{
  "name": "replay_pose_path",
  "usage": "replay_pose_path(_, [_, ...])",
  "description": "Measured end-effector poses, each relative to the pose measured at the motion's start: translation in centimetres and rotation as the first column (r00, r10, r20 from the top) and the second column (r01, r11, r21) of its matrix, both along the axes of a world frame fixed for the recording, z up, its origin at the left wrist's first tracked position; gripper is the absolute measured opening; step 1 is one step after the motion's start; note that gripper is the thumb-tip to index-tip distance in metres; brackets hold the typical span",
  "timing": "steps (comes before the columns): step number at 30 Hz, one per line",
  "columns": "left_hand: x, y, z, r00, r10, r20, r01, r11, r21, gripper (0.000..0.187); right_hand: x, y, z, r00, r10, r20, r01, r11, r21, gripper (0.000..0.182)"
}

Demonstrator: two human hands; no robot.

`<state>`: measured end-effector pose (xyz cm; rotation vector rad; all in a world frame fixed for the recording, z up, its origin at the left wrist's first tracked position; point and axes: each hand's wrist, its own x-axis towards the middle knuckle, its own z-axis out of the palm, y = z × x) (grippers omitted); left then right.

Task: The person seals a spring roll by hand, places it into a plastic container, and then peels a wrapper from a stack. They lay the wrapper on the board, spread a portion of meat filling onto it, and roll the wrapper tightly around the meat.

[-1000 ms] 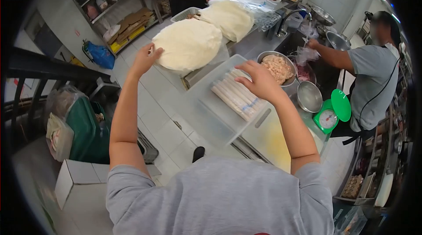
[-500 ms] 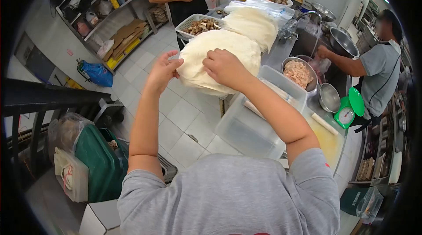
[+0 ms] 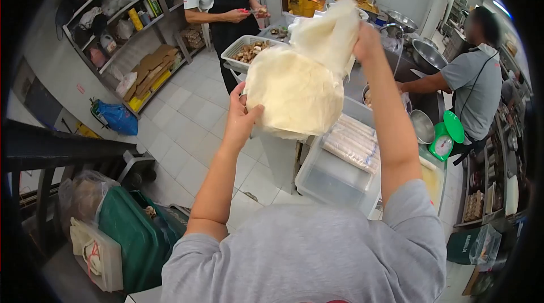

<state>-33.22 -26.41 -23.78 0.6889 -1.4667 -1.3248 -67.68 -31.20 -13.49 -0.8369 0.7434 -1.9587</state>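
Observation:
A stack of thin, round, pale dough wrappers (image 3: 294,96) sits at the near end of the counter. My left hand (image 3: 242,115) grips its left edge, thumb on top and fingers partly hidden. Up and to the right, my right hand (image 3: 368,43) is closed on a single dough wrapper (image 3: 331,31), which hangs from it in folds over the far side of the stack. Just below my right forearm, a clear plastic tub (image 3: 334,181) holds several long pale rolls (image 3: 354,143) in plastic.
A white basket of chopped mushrooms (image 3: 249,51) stands beyond the stack, near a person in a black apron (image 3: 229,19) holding a red-handled tool. Another person (image 3: 476,85) works at the right by a green scale (image 3: 442,143) and a metal bowl (image 3: 422,126).
My right hand has moved from the stack up and right, lifting a wrapper. My left hand has moved slightly right and down along the stack's edge. More of the tub's rolls show.

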Motion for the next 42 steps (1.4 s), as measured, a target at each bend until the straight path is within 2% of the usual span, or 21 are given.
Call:
replay_pose_path(1, [0.0, 0.1, 0.1, 1.0, -0.005, -0.006, 0.005, 1.0, 0.017, 0.072, -1.6, -0.1, 0.8, 0.923, -0.224, -0.312, 0.187, 0.972, -0.143, 0.028])
replay_pose_path(3, [0.0, 0.3, 0.3, 1.0, -0.009, -0.022, 0.01, 0.999, 0.051, 0.072, -2.3, -0.3, 3.7, 0.821, -0.426, -0.381, 0.333, 0.898, -0.287, 0.029])
replay_pose_path(5, [0.3, 0.2, 0.5, 1.0, 0.005, 0.03, -0.007, 0.996, 0.086, 0.068, -2.3, -1.4, 7.2, 0.937, -0.348, 0.006, 0.343, 0.921, -0.186, 0.029])
replay_pose_path(8, [0.8, -0.5, 0.4, 1.0, 0.011, 0.023, -0.014, 0.989, 0.149, 0.061, -3.0, -5.3, 8.3, 0.68, -0.645, -0.347, 0.633, 0.756, -0.166, 0.029])
replay_pose_path(11, [1.3, -0.2, 0.5, 0.999, -0.009, 0.046, -0.002, 0.974, 0.226, 0.055, -3.7, -9.4, 4.9, 0.262, -0.501, -0.825, 0.608, 0.75, -0.262, 0.034])
replay_pose_path(12, [1.4, 0.1, 0.6, 0.998, -0.02, 0.065, 0.003, 0.967, 0.254, 0.053, -4.2, -10.4, 2.8, 0.16, -0.253, -0.954, 0.463, 0.873, -0.154, 0.039])
replay_pose_path(13, [1.5, 0.4, 0.6, 0.996, -0.042, 0.075, 0.022, 0.968, 0.249, 0.053, -4.5, -11.2, 1.0, 0.01, -0.003, -1.0, 0.328, 0.945, 0.0, 0.044])
replay_pose_path(15, [1.7, 0.9, 1.0, 0.991, -0.092, 0.102, 0.066, 0.97, 0.234, 0.052, -2.0, -10.2, -1.7, -0.3, 0.079, -0.951, 0.375, 0.926, -0.042, 0.052])
replay_pose_path(16, [1.9, 1.1, 1.3, 0.991, -0.101, 0.086, 0.082, 0.975, 0.204, 0.052, 0.1, -9.0, -2.3, -0.225, -0.003, -0.974, 0.357, 0.93, -0.085, 0.056])
replay_pose_path(17, [2.0, 1.2, 1.6, 0.991, -0.113, 0.068, 0.1, 0.98, 0.173, 0.053, 3.1, -6.6, -2.6, 0.053, -0.092, -0.994, 0.264, 0.962, -0.075, 0.054])
replay_pose_path(18, [2.0, 1.3, 1.9, 0.991, -0.125, 0.048, 0.117, 0.983, 0.142, 0.053, 6.3, -3.2, -2.1, 0.23, -0.075, -0.97, 0.032, 0.997, -0.07, 0.051])
replay_pose_path(19, [2.1, 1.3, 2.3, 0.987, -0.15, 0.051, 0.144, 0.983, 0.113, 0.055, 9.2, 0.2, -2.9, 0.291, -0.05, -0.955, -0.129, 0.987, -0.091, 0.04])
replay_pose_path(20, [2.0, 1.2, 2.6, 0.983, -0.174, 0.052, 0.169, 0.982, 0.088, 0.058, 12.2, 4.3, -2.2, 0.172, 0.136, -0.976, -0.099, 0.988, 0.12, 0.049])
replay_pose_path(22, [2.0, 1.4, 2.8, 0.971, -0.231, 0.061, 0.229, 0.973, 0.04, 0.062, 15.9, 9.3, -4.7, 0.063, -0.097, -0.993, -0.089, 0.991, -0.102, 0.058])
replay_pose_path(25, [2.1, 1.3, 2.5, 0.931, -0.359, 0.072, 0.362, 0.931, -0.034, 0.067, 19.3, 11.1, -7.2, 0.063, -0.418, -0.906, 0.154, 0.901, -0.405, 0.063])
replay_pose_path(28, [2.0, 0.9, 1.7, 0.887, -0.462, 0.011, 0.462, 0.886, -0.051, 0.066, 18.6, 9.7, -8.8, 0.145, -0.431, -0.891, 0.204, 0.894, -0.4, 0.038])
replay_pose_path(30, [1.3, 1.6, 2.1, 0.9, -0.432, -0.063, 0.434, 0.9, 0.031, 0.063, 17.7, 9.9, -8.5, 0.482, -0.167, -0.86, 0.261, 0.964, -0.041, 0.025])
replay_pose_path(31, [1.1, 1.7, 1.8, 0.928, -0.372, 0.012, 0.371, 0.928, 0.025, 0.062, 17.1, 9.9, -8.4, 0.637, -0.047, -0.769, 0.241, 0.96, 0.14, 0.018])
replay_pose_path(34, [0.3, 1.6, 1.0, 0.964, -0.198, 0.179, 0.207, 0.978, -0.034, 0.058, 14.5, 11.3, -7.4, 0.928, -0.203, -0.312, 0.234, 0.97, 0.066, 0.013])
replay_pose_path(37, [-0.2, 1.7, 0.7, 0.961, -0.098, 0.257, 0.13, 0.985, -0.111, 0.052, 9.6, 13.0, -7.3, 0.953, -0.302, -0.003, 0.302, 0.953, -0.022, 0.016])
replay_pose_path(42, [0.0, 2.1, 0.8, 0.917, 0.014, 0.4, 0.088, 0.968, -0.235, 0.048, 0.6, 15.2, -5.5, 0.896, -0.42, 0.145, 0.431, 0.9, -0.058, 0.023])
